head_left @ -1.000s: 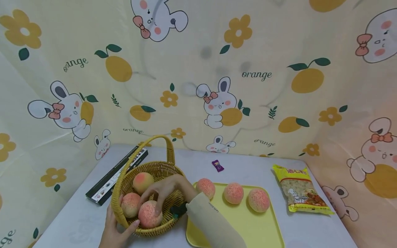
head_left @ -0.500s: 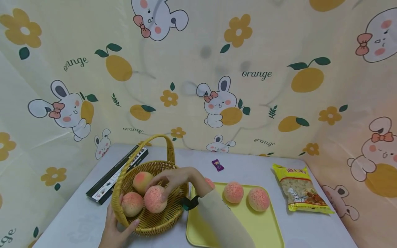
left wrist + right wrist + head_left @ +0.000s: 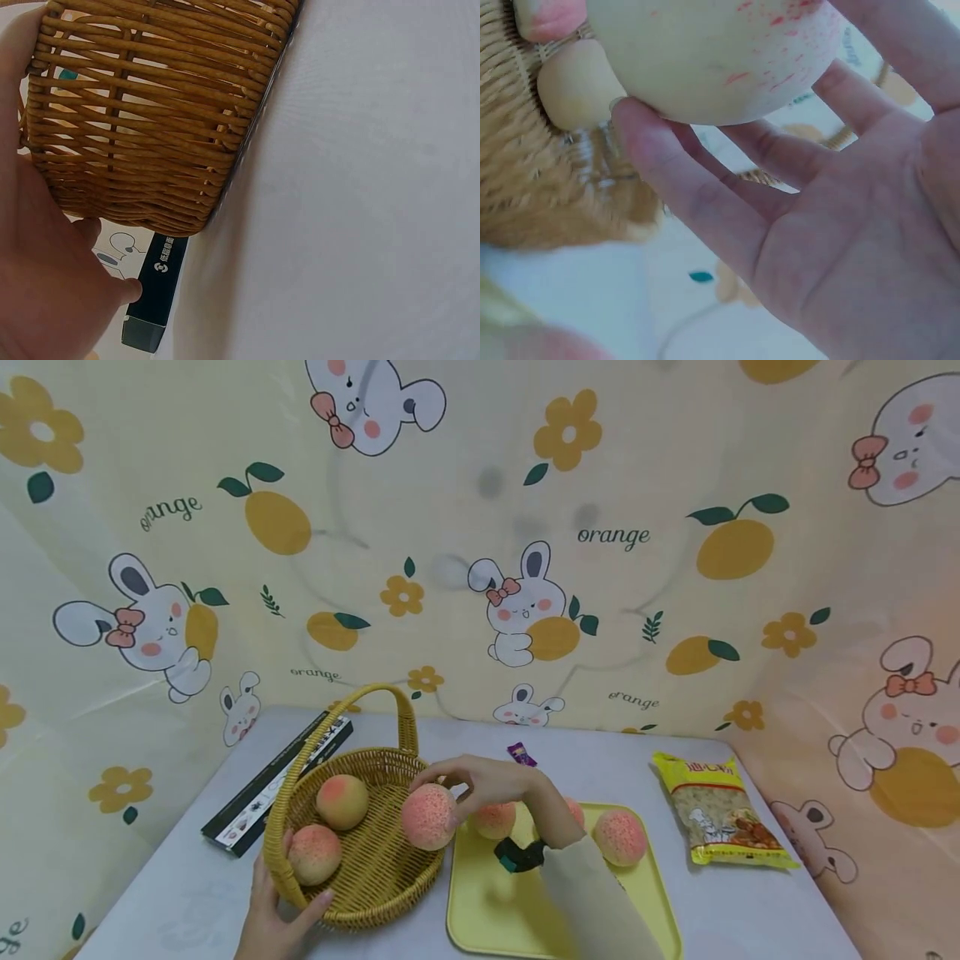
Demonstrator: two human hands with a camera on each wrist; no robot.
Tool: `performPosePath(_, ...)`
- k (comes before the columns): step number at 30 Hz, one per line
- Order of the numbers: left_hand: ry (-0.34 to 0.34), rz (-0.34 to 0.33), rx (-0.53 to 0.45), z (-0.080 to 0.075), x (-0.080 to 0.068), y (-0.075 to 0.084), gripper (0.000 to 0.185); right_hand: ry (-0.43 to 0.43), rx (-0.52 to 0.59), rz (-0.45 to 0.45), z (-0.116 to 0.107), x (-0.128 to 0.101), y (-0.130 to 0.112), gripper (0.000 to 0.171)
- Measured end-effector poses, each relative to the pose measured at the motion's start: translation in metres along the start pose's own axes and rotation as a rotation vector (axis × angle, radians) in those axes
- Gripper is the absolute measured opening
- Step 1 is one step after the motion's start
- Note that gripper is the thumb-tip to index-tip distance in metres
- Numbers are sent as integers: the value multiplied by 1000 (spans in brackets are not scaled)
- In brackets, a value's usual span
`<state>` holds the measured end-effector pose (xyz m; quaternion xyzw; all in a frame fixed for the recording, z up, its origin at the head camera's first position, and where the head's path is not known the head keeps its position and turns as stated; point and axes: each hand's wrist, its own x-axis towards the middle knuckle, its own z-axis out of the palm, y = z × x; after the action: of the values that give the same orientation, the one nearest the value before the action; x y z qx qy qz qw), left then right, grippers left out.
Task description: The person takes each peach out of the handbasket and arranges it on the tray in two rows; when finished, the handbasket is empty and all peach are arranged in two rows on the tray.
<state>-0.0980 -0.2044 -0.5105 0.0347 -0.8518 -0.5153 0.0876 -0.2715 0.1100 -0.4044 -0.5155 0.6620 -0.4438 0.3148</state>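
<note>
In the head view my right hand holds a speckled pink peach above the right rim of the wicker basket. Seen from the right wrist, fingers and thumb close around that peach's pale side. Two more peaches, a yellowish one and a pinker one, lie inside the basket on its left. My left hand grips the basket's left side, thumb at the front rim; some of its fingers are hidden behind the wall. The left wrist view shows the woven side close to the hand.
A yellow tray right of the basket bears three peaches, one partly hidden by the right arm. Behind the basket lies a long black-and-white box. A purple wrapped candy and a yellow food bag lie farther back and right.
The right hand has lifted the peach from the basket's front and carried it up and right to the rim. The left hand keeps its grip on the basket. The head view has shifted slightly.
</note>
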Motion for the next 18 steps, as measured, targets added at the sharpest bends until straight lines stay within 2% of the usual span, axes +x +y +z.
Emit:
performPosePath(3,-1,0,2,0,1,0,105,40,51,31,5,-22,0,59)
performPosePath(6,-3,15,-3,1,1,-2,105,67,51,38,13,-44,2,57)
performPosePath(11,2,27,7,2,0,-3,106,79,130,63,28,-74,6,54)
performPosePath(18,6,34,5,1,0,-2,106,92,73,139,48,-94,13,54)
